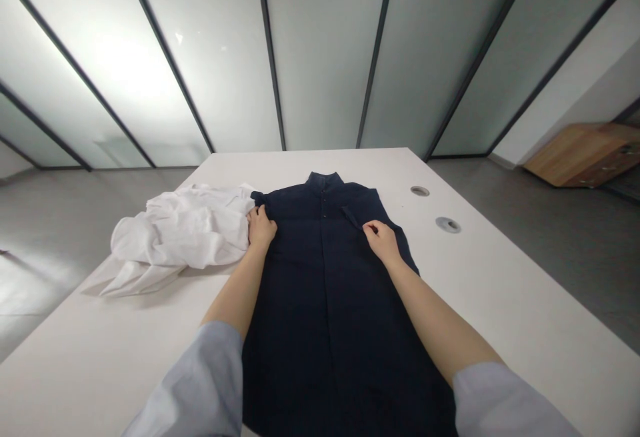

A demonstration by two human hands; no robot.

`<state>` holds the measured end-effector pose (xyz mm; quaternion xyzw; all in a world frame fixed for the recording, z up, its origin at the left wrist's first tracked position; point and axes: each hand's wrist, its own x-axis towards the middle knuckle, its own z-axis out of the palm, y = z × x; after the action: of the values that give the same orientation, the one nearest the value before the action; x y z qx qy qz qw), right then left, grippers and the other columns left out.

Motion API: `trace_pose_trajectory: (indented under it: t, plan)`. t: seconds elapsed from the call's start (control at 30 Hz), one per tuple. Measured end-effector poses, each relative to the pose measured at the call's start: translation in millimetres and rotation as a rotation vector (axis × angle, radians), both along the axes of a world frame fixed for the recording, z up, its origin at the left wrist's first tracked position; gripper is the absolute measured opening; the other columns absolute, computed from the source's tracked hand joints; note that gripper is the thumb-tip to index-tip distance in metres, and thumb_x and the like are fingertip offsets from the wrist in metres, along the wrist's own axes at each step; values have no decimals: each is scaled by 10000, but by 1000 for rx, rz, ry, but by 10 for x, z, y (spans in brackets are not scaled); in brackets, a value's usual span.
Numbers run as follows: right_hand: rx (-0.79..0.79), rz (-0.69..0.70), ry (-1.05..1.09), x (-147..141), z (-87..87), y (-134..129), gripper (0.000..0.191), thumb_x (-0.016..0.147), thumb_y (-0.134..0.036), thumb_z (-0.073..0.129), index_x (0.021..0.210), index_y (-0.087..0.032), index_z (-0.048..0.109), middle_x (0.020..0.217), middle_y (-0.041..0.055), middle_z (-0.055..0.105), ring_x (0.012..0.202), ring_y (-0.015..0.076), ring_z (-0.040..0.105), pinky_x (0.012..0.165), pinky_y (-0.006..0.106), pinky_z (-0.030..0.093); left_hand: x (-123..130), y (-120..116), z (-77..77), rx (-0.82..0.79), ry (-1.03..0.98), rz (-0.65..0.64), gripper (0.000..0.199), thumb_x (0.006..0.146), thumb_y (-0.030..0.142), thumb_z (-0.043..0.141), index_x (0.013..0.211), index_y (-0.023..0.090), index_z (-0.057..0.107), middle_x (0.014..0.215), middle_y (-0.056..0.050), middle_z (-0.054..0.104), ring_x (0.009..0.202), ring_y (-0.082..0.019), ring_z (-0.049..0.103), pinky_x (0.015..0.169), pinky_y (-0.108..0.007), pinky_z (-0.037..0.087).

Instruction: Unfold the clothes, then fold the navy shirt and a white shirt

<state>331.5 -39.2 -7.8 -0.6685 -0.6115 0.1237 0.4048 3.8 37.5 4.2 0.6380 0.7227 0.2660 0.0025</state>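
A dark navy garment (320, 304) lies flat on the white table, its collar toward the far edge and a front placket running down the middle. On its left shoulder edge rests my left hand (261, 225), fingers bent at the dark fabric, beside the crumpled white cloth (195, 227); what the fingertips grip is hard to make out. My right hand (382, 240) pinches the end of a narrow dark flap on the right side of the garment's chest.
The white table (500, 317) has two round cable holes (420, 191) (449, 224) on its right. Frosted glass panels (325, 50) stand beyond its far edge. A wooden cabinet (585, 154) is on the floor at the far right.
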Motion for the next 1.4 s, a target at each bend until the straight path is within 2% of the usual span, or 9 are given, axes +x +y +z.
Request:
trace_pose_trajectory:
  t: [0.23, 0.33, 0.4, 0.5, 0.67, 0.87, 1.07, 1.2, 1.4]
  plan:
    - [-6, 3, 35, -8, -5, 10, 241, 794, -328, 463, 727, -218, 666, 736, 42, 687, 674, 206, 597, 680, 324, 459, -180, 358, 139, 147, -580, 94, 235, 777, 128, 454, 940, 129, 623, 886, -123, 658, 951, -257, 634, 912, -387, 490]
    - [3, 0, 43, -8, -21, 20, 246, 792, -334, 461, 723, -220, 668, 723, 38, 684, 681, 212, 600, 676, 325, 457, -165, 448, 243, 300, -916, 176, 272, 833, 180, 379, 1003, 141, 589, 884, -81, 659, 850, -193, 643, 806, -315, 528]
    - [1, 0, 49, -11, -24, 21, 242, 789, -330, 462, 718, -223, 667, 718, 36, 683, 687, 215, 602, 677, 325, 456, -114, 451, 314, 337, -970, 194, 294, 854, 204, 367, 1052, 150, 577, 922, -73, 664, 859, -184, 645, 797, -305, 532]
    - [-9, 1, 52, -20, -17, 18, 234, 790, -316, 460, 719, -228, 665, 726, 34, 683, 704, 218, 608, 685, 327, 454, -8, 373, 400, 248, -706, 47, 259, 843, 228, 459, 1049, 176, 608, 1001, -78, 680, 996, -226, 635, 902, -350, 501]
    - [-25, -2, 51, -33, -4, 15, 227, 798, -309, 462, 719, -229, 660, 731, 32, 682, 723, 216, 616, 697, 323, 450, 174, 163, 434, -122, -156, -570, 281, 838, 359, 569, 1048, 205, 674, 1116, -70, 693, 1118, -253, 609, 1014, -362, 439]
    - [-44, 6, 31, -35, 3, 11, 233, 799, -312, 453, 727, -229, 658, 727, 29, 676, 701, 210, 608, 684, 319, 444, 335, 50, 221, -137, 207, -439, 527, 905, 428, 458, 1333, 130, 539, 1389, -149, 536, 1328, -287, 445, 1119, -405, 315]
    - [-31, 12, 32, -36, -10, 15, 229, 803, -302, 462, 728, -226, 664, 746, 29, 687, 716, 203, 616, 698, 312, 447, 351, -63, -56, -304, 399, -487, 660, 942, 557, 300, 1485, 185, 353, 1571, -127, 267, 1451, -307, 214, 1154, -485, 206]
    - [-9, 19, 23, -32, -32, 22, 217, 809, -292, 468, 730, -222, 657, 739, 22, 682, 709, 196, 613, 691, 305, 445, 296, -107, -67, -269, 411, -555, 626, 943, 572, 292, 1449, 224, 418, 1563, -89, 302, 1439, -299, 251, 1157, -482, 212]
    - [49, -7, -157, -46, -24, 25, 244, 832, -239, 446, 776, -193, 678, 862, 73, 688, 834, 223, 615, 809, 341, 456, 314, -218, -20, 44, 383, -528, 520, 939, 444, 386, 1358, 165, 514, 1462, -119, 451, 1339, -267, 407, 1128, -407, 309]
